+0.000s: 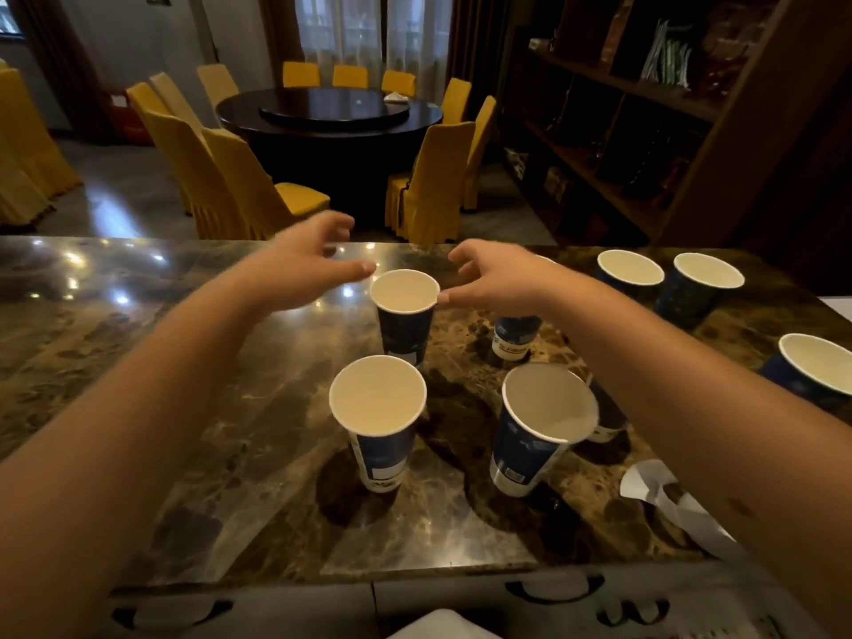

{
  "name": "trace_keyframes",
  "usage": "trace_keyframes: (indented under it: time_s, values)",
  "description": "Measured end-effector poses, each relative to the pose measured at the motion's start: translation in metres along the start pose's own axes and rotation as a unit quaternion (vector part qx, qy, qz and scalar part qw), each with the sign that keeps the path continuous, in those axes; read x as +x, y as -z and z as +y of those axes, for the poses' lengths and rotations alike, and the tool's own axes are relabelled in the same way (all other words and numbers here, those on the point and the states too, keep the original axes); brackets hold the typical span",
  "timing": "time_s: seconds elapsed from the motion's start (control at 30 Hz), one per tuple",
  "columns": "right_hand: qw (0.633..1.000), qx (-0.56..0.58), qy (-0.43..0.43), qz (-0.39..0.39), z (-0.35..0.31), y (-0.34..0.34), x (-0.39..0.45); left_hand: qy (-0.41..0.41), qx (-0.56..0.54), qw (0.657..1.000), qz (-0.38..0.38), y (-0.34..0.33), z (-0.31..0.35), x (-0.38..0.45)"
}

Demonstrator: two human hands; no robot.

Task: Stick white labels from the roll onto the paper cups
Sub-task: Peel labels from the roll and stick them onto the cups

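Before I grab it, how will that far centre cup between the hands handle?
The far centre cup looks empty, tall and narrow-based, so probably light and tippy. Thin paper rim: likely to dent if squeezed.

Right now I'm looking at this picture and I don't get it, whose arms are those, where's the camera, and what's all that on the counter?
There is no machine here. The picture comes from a wide-angle camera worn on a person's head, looking forward and down, so the two bare arms are the wearer's own.

The left hand and the right hand are both open, fingers spread, on either side of the far middle cup. The thumbs look close to its rim, but neither hand is gripping anything.

On the marble counter stand several open, empty blue paper cups: a near left cup, a near right cup, and more to the right. A crumpled white paper strip lies at the near right; whether it is label backing is unclear. Behind the counter is a round dining table with yellow chairs.
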State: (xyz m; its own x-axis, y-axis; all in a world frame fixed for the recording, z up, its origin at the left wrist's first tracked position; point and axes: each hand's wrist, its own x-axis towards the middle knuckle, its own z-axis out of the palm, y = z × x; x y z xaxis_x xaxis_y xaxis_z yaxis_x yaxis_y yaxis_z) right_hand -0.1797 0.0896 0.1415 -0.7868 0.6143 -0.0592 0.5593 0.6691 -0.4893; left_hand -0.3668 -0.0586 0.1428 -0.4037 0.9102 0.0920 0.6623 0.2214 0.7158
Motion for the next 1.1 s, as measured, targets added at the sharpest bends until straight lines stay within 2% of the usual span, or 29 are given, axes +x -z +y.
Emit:
trace_keyframes:
  time_s: [0.07,0.17,0.27,0.4,0.47,0.53,0.67,0.77,0.87,0.97,1.03,1.1]
  values:
    - [0.999,0.035,0.009,0.029,0.001,0.019,-0.032,-0.052,0.002,0.999,0.012,0.004,0.033,-0.018]
    - [0.995,0.076,0.011,0.056,0.015,0.047,-0.092,-0.155,-0.013,0.987,-0.026,-0.016,0.090,-0.058]
    - [0.993,0.083,-0.016,0.080,0.045,0.061,-0.147,-0.220,-0.080,0.968,-0.092,-0.057,0.128,-0.092]
    - [0.991,0.070,-0.081,0.079,0.107,0.060,-0.196,-0.242,-0.095,0.943,-0.208,-0.137,0.151,-0.107]
    - [0.988,0.070,-0.119,0.071,0.147,0.053,-0.214,-0.231,-0.077,0.937,-0.250,-0.183,0.157,-0.103]
    - [0.983,0.061,-0.156,0.075,0.190,0.043,-0.228,-0.220,-0.031,0.940,-0.260,-0.232,0.157,-0.094]
    - [0.975,0.043,-0.218,0.023,0.254,0.012,-0.245,-0.158,0.113,0.959,-0.205,-0.319,0.148,-0.084]
    - [0.982,0.037,-0.185,-0.006,0.275,-0.009,-0.251,-0.132,0.176,0.963,-0.157,-0.357,0.145,-0.082]
    - [0.989,0.067,-0.132,-0.010,0.284,-0.024,-0.254,-0.146,0.189,0.963,-0.124,-0.375,0.142,-0.081]
    - [0.986,0.090,-0.138,0.028,0.289,-0.031,-0.254,-0.106,0.105,0.984,-0.096,-0.378,0.140,-0.082]
    - [0.984,0.087,-0.149,0.036,0.295,-0.034,-0.252,-0.008,-0.044,0.997,-0.069,-0.376,0.143,-0.087]
    - [0.989,0.073,-0.123,0.031,0.300,-0.036,-0.252,0.102,-0.209,0.972,-0.041,-0.373,0.150,-0.093]
